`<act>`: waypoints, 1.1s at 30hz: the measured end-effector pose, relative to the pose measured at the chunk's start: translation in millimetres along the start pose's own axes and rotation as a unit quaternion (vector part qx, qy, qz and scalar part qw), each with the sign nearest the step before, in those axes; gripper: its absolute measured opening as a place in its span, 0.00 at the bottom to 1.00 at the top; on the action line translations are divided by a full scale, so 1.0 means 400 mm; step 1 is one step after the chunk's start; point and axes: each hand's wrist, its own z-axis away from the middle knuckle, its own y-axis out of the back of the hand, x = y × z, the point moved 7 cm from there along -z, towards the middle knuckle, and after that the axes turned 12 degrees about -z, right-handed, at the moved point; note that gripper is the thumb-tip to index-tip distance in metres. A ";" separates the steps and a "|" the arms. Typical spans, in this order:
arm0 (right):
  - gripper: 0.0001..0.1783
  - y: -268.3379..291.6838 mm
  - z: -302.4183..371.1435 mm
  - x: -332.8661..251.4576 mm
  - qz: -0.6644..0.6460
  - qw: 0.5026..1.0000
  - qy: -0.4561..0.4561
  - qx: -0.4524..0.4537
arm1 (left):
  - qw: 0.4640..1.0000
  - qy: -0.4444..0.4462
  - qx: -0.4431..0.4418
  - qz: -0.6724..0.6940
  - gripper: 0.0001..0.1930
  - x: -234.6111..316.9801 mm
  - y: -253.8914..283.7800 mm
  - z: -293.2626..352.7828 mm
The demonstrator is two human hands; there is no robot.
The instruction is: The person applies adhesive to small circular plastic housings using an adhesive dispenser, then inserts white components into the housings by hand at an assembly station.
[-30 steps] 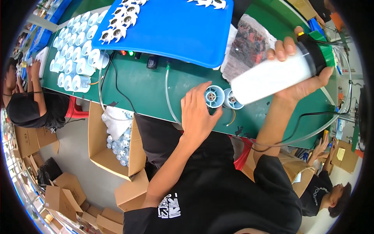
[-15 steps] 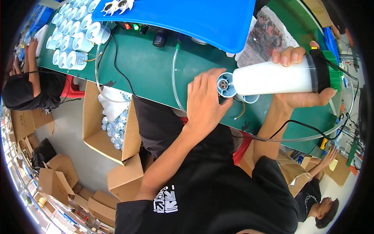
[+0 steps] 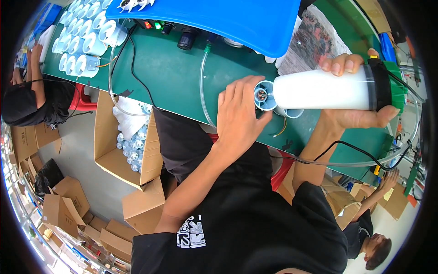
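Right now I have the left hand (image 3: 239, 106) curled around a pale blue cup (image 3: 263, 95) above the green table (image 3: 159, 68), and the right hand (image 3: 351, 118) wrapped around a white-filled barrel (image 3: 321, 91), its tip at the cup's mouth; a second cup (image 3: 294, 113) shows partly beneath.

A green workbench (image 3: 169, 68) is stretching from ten o'clock to three. A red stool (image 3: 82, 98) is standing towards half past nine; a red seat (image 3: 283, 170) is showing at four. Grey floor (image 3: 98, 182) is opening out around half past eight; cardboard boxes (image 3: 58, 214) are crowding eight o'clock, white lights (image 3: 34, 249) glowing beyond.
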 end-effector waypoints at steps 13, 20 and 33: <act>0.58 -0.041 -0.010 -0.003 -0.007 0.996 0.052 -0.071 | 1.000 -0.004 0.006 0.001 0.32 0.003 0.001 0.000; 0.57 -0.026 -0.001 0.002 -0.009 0.999 0.017 -0.027 | 1.000 0.001 0.003 0.003 0.32 -0.002 0.002 0.000; 0.53 0.049 0.013 -0.151 -0.046 0.996 0.056 0.056 | 0.999 -0.021 -0.039 0.017 0.45 0.013 0.008 0.009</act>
